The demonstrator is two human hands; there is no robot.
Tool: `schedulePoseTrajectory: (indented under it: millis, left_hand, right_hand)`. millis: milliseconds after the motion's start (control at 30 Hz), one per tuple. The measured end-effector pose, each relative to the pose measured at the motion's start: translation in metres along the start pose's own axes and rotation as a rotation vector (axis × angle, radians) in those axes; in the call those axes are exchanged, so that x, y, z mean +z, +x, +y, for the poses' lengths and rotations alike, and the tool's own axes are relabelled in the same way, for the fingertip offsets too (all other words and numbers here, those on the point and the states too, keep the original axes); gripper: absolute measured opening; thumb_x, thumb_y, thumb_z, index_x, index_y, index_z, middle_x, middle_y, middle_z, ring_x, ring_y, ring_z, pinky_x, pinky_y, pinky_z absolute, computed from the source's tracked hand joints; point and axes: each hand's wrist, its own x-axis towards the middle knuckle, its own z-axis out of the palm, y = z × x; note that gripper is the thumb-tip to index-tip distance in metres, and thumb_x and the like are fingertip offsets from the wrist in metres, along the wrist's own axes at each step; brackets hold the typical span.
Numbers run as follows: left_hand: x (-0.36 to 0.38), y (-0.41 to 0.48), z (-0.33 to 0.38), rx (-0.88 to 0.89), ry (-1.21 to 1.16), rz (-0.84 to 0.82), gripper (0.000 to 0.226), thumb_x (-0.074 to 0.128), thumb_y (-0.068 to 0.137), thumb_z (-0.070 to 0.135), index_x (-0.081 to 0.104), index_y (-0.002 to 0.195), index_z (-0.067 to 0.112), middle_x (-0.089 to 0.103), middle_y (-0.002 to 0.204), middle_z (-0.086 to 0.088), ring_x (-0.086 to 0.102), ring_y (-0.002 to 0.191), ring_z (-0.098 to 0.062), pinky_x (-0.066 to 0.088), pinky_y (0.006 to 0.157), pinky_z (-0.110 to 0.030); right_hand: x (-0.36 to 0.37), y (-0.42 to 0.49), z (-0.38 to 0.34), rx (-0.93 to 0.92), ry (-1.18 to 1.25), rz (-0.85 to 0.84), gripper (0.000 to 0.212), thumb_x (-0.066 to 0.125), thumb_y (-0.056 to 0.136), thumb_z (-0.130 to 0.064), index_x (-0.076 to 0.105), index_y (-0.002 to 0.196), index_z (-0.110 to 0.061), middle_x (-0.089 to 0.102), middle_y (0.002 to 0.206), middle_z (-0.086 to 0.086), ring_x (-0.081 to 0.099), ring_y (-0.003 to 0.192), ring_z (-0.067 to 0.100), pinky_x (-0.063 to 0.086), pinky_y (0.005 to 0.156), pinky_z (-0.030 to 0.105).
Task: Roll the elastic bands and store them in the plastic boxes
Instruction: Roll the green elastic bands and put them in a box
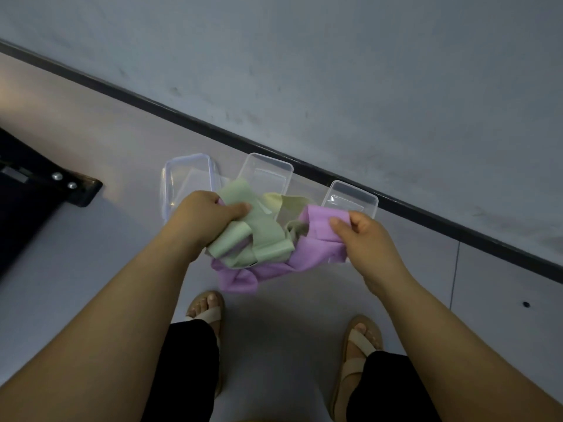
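Note:
I hold a tangled bunch of elastic bands above the floor. My left hand [207, 213] grips the green band [259, 236], thumb pressed on top of it. My right hand [365, 236] pinches the purple band [316, 233], which loops down under the bunch. A pale yellow band [283, 204] lies behind them. Three clear plastic boxes stand on the floor by the wall: the left box [185, 178] has a blue-edged rim, the middle box [265, 172] and the right box [353, 196] are partly hidden by the bands.
A grey wall [335, 71] with a dark baseboard [213, 132] runs diagonally behind the boxes. A black metal furniture base [54, 184] with bolts sits at the left. My feet in sandals [207, 312] stand on the light floor below the bands.

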Motion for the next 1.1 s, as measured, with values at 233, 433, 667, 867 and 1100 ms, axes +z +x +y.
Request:
schedulePoseTrajectory:
  millis: [233,433,667,867,1100]
  left_hand:
    - [-0.002,0.008,-0.005,0.028,0.062,0.086,0.045,0.071,0.08,0.03,0.034,0.059,0.014,0.038,0.061,-0.003,0.035,0.055,-0.016,0.027,0.048,-0.029]
    - [-0.003,0.016,-0.01,0.067,-0.064,0.234,0.036,0.059,0.088,0.023,0.035,0.062,0.016,0.036,0.061,-0.001,0.032,0.054,-0.014,0.026,0.048,-0.027]
    - [-0.008,0.025,-0.014,0.035,-0.479,0.28,0.021,0.061,0.088,0.026,0.047,0.073,0.02,0.048,0.072,0.004,0.045,0.065,-0.011,0.039,0.057,-0.022]
    - [-0.003,0.027,-0.013,-0.008,-0.611,0.13,0.016,0.061,0.089,0.028,0.056,0.1,0.017,0.059,0.084,0.001,0.058,0.08,-0.019,0.051,0.073,-0.035]
    - [0.001,0.018,-0.008,0.069,-0.585,-0.106,0.011,0.063,0.088,0.025,0.057,0.082,0.018,0.064,0.076,0.0,0.061,0.066,-0.014,0.053,0.058,-0.022]
  right_hand:
    - [-0.008,0.002,-0.011,0.073,0.443,0.056,0.032,0.038,0.089,0.008,0.059,0.083,-0.015,0.064,0.079,-0.001,0.059,0.07,0.011,0.05,0.061,0.023]
    - [-0.012,0.004,-0.015,0.256,0.733,0.106,0.034,0.034,0.083,0.009,0.052,0.062,-0.01,0.049,0.058,0.002,0.048,0.06,0.012,0.044,0.056,0.023]
    - [-0.01,0.005,-0.01,0.199,0.387,0.077,0.025,0.051,0.093,-0.021,0.06,0.102,0.001,0.064,0.103,0.015,0.06,0.101,0.023,0.046,0.095,0.044]
    - [-0.009,-0.007,-0.009,-0.019,-0.168,-0.08,0.017,0.055,0.085,-0.008,0.056,0.072,0.003,0.062,0.065,0.011,0.057,0.056,0.009,0.048,0.053,0.018]
    - [0.003,-0.009,0.001,-0.135,-0.479,-0.296,0.022,0.059,0.089,-0.029,0.064,0.086,-0.008,0.065,0.094,0.009,0.06,0.085,0.025,0.048,0.082,0.038]
